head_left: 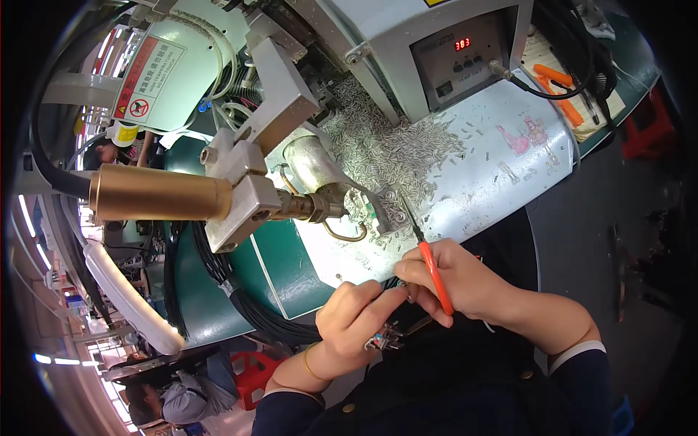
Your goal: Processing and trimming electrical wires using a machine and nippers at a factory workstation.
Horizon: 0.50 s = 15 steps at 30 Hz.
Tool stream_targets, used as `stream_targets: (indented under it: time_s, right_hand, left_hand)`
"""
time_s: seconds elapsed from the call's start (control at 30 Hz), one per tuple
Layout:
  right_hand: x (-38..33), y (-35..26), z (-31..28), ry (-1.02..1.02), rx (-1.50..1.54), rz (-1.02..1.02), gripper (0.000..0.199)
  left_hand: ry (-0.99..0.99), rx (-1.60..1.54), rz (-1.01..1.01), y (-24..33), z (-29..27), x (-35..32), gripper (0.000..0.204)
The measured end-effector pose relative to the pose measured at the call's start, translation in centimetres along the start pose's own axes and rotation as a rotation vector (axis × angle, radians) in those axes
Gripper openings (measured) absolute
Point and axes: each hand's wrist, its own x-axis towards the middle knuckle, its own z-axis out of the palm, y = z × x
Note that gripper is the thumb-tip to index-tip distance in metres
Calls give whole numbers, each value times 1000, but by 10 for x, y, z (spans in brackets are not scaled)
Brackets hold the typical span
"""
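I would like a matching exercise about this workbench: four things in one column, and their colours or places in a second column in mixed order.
Things:
1. tweezers handle
2. cylinder
3. small metal pins
4. cable bundle

Descriptions:
A. black, hanging over the green bench edge
B. orange-red, in the right hand
C. brass-coloured, at the left of the machine
D. silver, heaped on the pale work surface

Pairs: 1-B, 2-C, 3-D, 4-A
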Motion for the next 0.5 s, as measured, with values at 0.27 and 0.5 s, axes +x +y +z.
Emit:
stream_targets:
  time_s: [0.27, 0.5]
  right_hand:
    - [24, 29, 4, 518, -1044, -1145, 10]
    - [0, 9, -5, 544, -1589, -1276, 26]
  left_hand:
    - [129, -1582, -1082, -7, 2, 7, 16]
    - [65, -1544, -1145, -9, -4, 2, 15]
